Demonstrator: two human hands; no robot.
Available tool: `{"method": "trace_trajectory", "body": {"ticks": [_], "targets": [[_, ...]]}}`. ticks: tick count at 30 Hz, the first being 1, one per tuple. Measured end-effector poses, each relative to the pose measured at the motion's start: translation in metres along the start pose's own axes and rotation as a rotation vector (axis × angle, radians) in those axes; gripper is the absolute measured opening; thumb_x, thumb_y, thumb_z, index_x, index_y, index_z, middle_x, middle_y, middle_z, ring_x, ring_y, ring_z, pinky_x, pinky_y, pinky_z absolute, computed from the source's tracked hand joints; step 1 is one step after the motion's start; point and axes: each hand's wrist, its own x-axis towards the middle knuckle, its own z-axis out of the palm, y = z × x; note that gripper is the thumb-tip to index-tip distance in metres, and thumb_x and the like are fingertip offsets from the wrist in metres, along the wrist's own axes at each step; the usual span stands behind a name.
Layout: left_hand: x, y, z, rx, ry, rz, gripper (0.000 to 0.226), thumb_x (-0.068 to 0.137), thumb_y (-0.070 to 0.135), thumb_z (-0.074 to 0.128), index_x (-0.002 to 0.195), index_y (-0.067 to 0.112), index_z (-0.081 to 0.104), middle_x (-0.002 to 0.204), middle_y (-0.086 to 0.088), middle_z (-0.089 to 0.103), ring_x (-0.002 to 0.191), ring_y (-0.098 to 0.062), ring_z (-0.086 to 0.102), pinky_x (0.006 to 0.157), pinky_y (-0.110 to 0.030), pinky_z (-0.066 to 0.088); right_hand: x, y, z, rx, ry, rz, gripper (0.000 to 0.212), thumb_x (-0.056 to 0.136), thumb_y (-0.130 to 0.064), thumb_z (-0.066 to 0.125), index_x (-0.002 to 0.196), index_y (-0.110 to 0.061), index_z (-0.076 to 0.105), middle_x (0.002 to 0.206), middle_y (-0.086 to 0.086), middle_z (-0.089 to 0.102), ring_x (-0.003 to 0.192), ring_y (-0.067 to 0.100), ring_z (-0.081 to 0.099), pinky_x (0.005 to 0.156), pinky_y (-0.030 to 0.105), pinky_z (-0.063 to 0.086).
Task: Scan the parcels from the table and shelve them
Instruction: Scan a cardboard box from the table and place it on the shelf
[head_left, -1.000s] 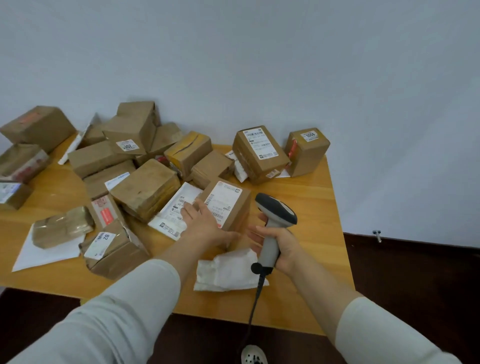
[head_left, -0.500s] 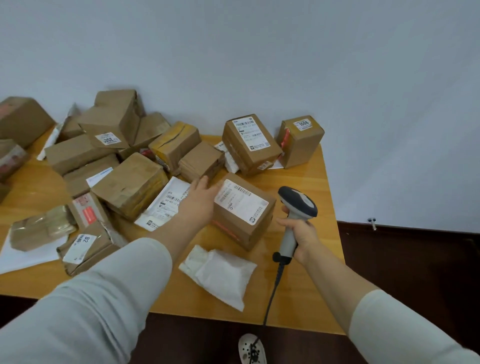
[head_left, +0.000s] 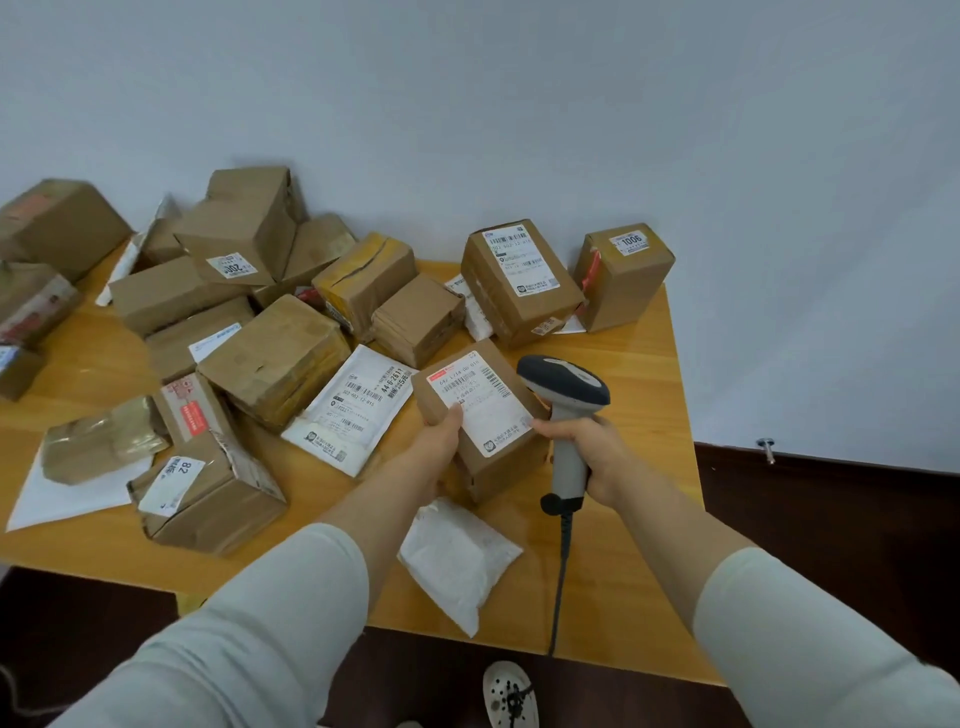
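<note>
Starting nearest: peeking past two pale sleeves at a white slipper (head_left: 511, 699) on the dark floor, right under the front of the wooden table (head_left: 597, 613). Just beyond, lying flat on the wood: a crumpled white poly bag (head_left: 457, 564), nobody touching it.

Then the actual action. Gripping a small brown parcel (head_left: 483, 415) with the left hand (head_left: 441, 452), thumb hooked over the top by the label, fingers tucked underneath, holding it tipped up near the table's right front with the white label facing the camera. Clutching a grey corded scanner (head_left: 566, 395) in the right hand (head_left: 597, 457), fingers curled tight round the handle, with the scanner head right beside the parcel's far right corner. Touching or not, can't tell. Same for trigger and beam, no clue.

So, probably mid-scan on this one parcel.

Further back, loads left to do: a flat white mailer (head_left: 358, 410) just left of the held parcel, a battered box marked 82 (head_left: 208, 488) at the left front, a big jumble of taped brown boxes (head_left: 275, 369) leaning on each other toward the wall, plus a tall labelled box (head_left: 519, 280) and one marked 1006 (head_left: 626, 275) in the far right corner.

No shelf anywhere in view, so no way of counting finished ones. Guessing early days, with nearly the whole pile yet to scan and carry off.
</note>
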Motion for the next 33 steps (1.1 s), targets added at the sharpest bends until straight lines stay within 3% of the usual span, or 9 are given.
{"method": "trace_trajectory", "body": {"ticks": [5, 9, 14, 17, 20, 22, 26, 29, 33], "targets": [[-0.002, -0.002, -0.001, -0.061, -0.022, 0.146, 0.058, 0.103, 0.037, 0.035, 0.152, 0.036, 0.004, 0.155, 0.001, 0.029, 0.141, -0.028, 0.029, 0.111, -0.053, 0.027, -0.006, 0.003, 0.009, 0.049, -0.031, 0.02, 0.055, 0.07, -0.006, 0.08, 0.118, -0.01, 0.053, 0.107, 0.012, 0.062, 0.099, 0.03, 0.058, 0.096, 0.053, 0.049], [-0.011, 0.007, -0.009, -0.091, -0.133, 0.222, 0.071, 0.099, 0.028, 0.051, 0.148, 0.048, 0.003, 0.148, 0.004, 0.039, 0.136, -0.029, 0.037, 0.11, -0.06, 0.023, -0.015, -0.001, 0.01, 0.153, -0.029, -0.023, 0.048, 0.073, 0.004, 0.074, 0.116, -0.004, 0.055, 0.103, 0.012, 0.065, 0.094, 0.027, 0.063, 0.088, 0.048, 0.055], [-0.019, -0.001, -0.029, -0.022, -0.153, 0.334, 0.101, 0.08, 0.005, 0.074, 0.15, 0.041, 0.011, 0.139, 0.001, 0.046, 0.118, -0.02, 0.044, 0.093, -0.037, 0.034, -0.028, -0.002, 0.015, 0.263, -0.072, -0.082, 0.044, 0.072, 0.01, 0.071, 0.112, -0.002, 0.058, 0.103, 0.015, 0.068, 0.094, 0.028, 0.066, 0.087, 0.049, 0.056], [-0.02, -0.002, -0.035, -0.208, -0.159, 0.314, 0.094, 0.078, 0.01, 0.075, 0.148, 0.04, 0.019, 0.132, 0.0, 0.055, 0.115, -0.022, 0.054, 0.1, -0.044, 0.04, -0.036, -0.005, 0.015, 0.292, -0.147, -0.13, 0.04, 0.073, 0.01, 0.069, 0.11, -0.005, 0.064, 0.102, 0.012, 0.071, 0.096, 0.028, 0.067, 0.08, 0.045, 0.058], [-0.022, 0.006, -0.038, -0.327, -0.118, 0.356, 0.08, 0.081, 0.014, 0.071, 0.145, 0.034, 0.027, 0.121, -0.007, 0.063, 0.1, -0.026, 0.066, 0.075, -0.037, 0.058, -0.047, -0.004, 0.016, 0.281, -0.216, -0.147, 0.037, 0.076, 0.009, 0.066, 0.108, -0.01, 0.067, 0.099, 0.009, 0.074, 0.096, 0.026, 0.067, 0.079, 0.044, 0.057], [-0.028, 0.01, -0.045, -0.31, -0.15, 0.384, 0.087, 0.075, 0.016, 0.075, 0.144, 0.034, 0.025, 0.117, -0.007, 0.065, 0.096, -0.026, 0.067, 0.073, -0.038, 0.058, -0.054, -0.004, 0.019, 0.283, -0.231, -0.156, 0.037, 0.077, 0.009, 0.065, 0.109, -0.01, 0.066, 0.095, 0.007, 0.075, 0.094, 0.025, 0.067, 0.082, 0.045, 0.057], [-0.041, 0.016, -0.06, -0.211, -0.183, 0.37, 0.098, 0.072, 0.014, 0.079, 0.146, 0.037, 0.019, 0.122, -0.006, 0.06, 0.1, -0.025, 0.063, 0.079, -0.039, 0.055, -0.065, -0.012, 0.027, 0.256, -0.193, -0.173, 0.037, 0.076, 0.007, 0.07, 0.109, -0.007, 0.061, 0.103, 0.012, 0.07, 0.097, 0.027, 0.065, 0.086, 0.047, 0.056], [-0.049, 0.023, -0.067, -0.158, -0.094, 0.39, 0.112, 0.07, 0.014, 0.083, 0.15, 0.033, 0.007, 0.134, -0.004, 0.051, 0.099, -0.021, 0.058, 0.067, -0.033, 0.05, -0.074, -0.02, 0.037, 0.055, -0.103, -0.233, 0.033, 0.078, -0.004, 0.076, 0.104, -0.013, 0.058, 0.104, 0.007, 0.065, 0.095, 0.023, 0.062, 0.087, 0.045, 0.056], [-0.05, 0.031, -0.084, -0.119, 0.066, 0.463, 0.121, 0.058, 0.016, 0.09, 0.149, 0.03, 0.011, 0.139, -0.004, 0.047, 0.118, -0.029, 0.053, 0.079, -0.041, 0.052, -0.09, -0.023, 0.049, -0.112, -0.113, -0.31, 0.022, 0.083, -0.018, 0.075, 0.098, -0.014, 0.06, 0.085, 0.003, 0.066, 0.072, 0.017, 0.061, 0.06, 0.03, 0.054]]}}
